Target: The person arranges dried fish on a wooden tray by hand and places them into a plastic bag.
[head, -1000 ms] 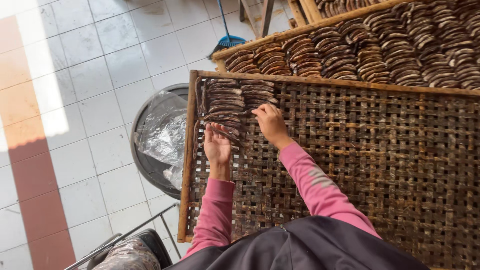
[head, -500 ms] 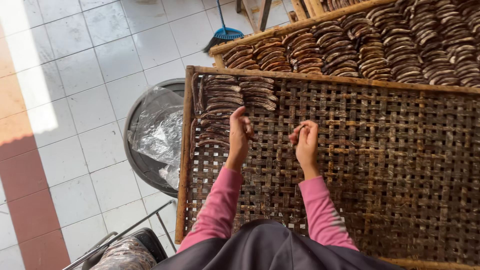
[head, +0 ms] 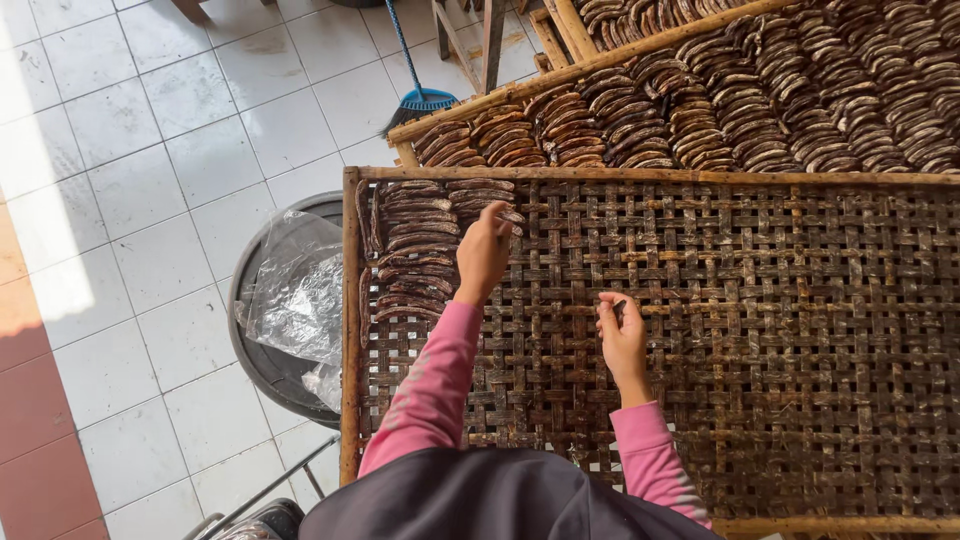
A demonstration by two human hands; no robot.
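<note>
Dried banana strips (head: 412, 255): dark brown, flattened, laid in two short columns at the far left corner of the woven tray in front of me; the left column runs longer toward me, the right one is only a few pieces deep.

Woven tray (head: 760, 330): a lattice of dark bamboo strips in a pale wooden frame, mostly bare to the right of the strips and toward me.

My left hand (head: 484, 252): stretched forward, back of the hand up, fingers curled down onto the near end of the right column of strips. It touches the topmost pieces there; whether it pinches one or only presses on it, I cannot tell, since the fingertips are under the hand.

My right hand (head: 622, 335): drawn back over the bare weave, well apart from the strips, fingers bent in toward the thumb in a narrow pinch. A small dark scrap (head: 618, 306) shows between the fingertips, too small to make out.

Sleeves: pink, both forearms lying over the tray.

Second tray (head: 720, 90): just beyond mine, packed with rows of the same brown strips.

Round tub (head: 262, 385): dark, on the white tiled floor just left of my tray, with crumpled clear plastic (head: 295, 295) inside.

Broom (head: 420, 98): blue head, leaning on the floor behind the tub.
</note>
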